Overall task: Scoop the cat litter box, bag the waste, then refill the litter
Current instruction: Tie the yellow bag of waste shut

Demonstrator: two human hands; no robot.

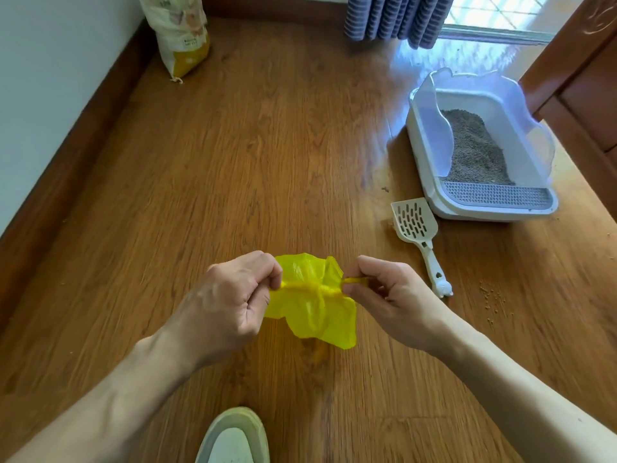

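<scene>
A small yellow plastic bag [314, 305] hangs in mid-air between my hands, twisted into a knot at its middle. My left hand [230, 302] pinches one twisted end. My right hand [390, 295] pinches the other end. A white slotted litter scoop [417, 228] lies on the wooden floor to the right of my hands. Behind it stands the white litter box [430, 182] with a translucent high rim and grey litter [474, 152] heaped inside. A bag of fresh litter [180, 35] leans against the wall at the far left.
Spilled litter grains [494, 299] dot the floor right of the scoop. My shoe [233, 436] shows at the bottom edge. A striped curtain [397, 18] hangs at the back. A wooden door [587, 81] stands right of the litter box.
</scene>
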